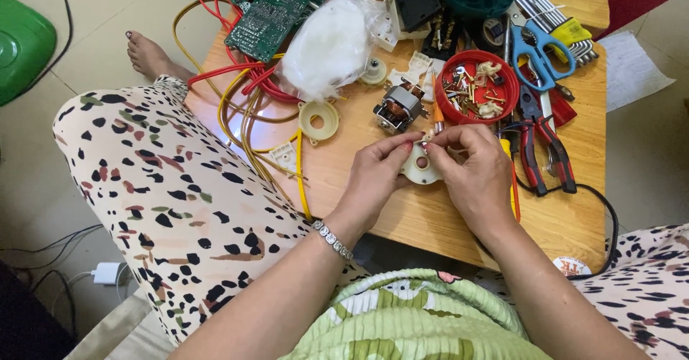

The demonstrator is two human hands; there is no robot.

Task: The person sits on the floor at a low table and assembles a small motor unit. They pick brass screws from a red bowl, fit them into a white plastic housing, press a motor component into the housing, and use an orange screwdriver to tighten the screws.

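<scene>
Both my hands meet over the middle of the low wooden table (430, 216). My left hand (377, 177) and my right hand (477, 173) pinch a small cream round plastic part (420, 170) between their fingertips, just above the tabletop. A small electric motor (397, 107) with copper windings lies just beyond the part. A cream plastic ring (319, 119) rests to the left of the motor. An orange-handled screwdriver (436, 112) is partly hidden behind my fingers.
A red lid (477, 87) holds several screws and small parts. Red-handled pliers (545, 145), blue scissors (540, 48), a green circuit board (269, 8), a white plastic bag (330, 44) and red and yellow wires (247, 109) crowd the table. My patterned knee (165, 180) is at the left.
</scene>
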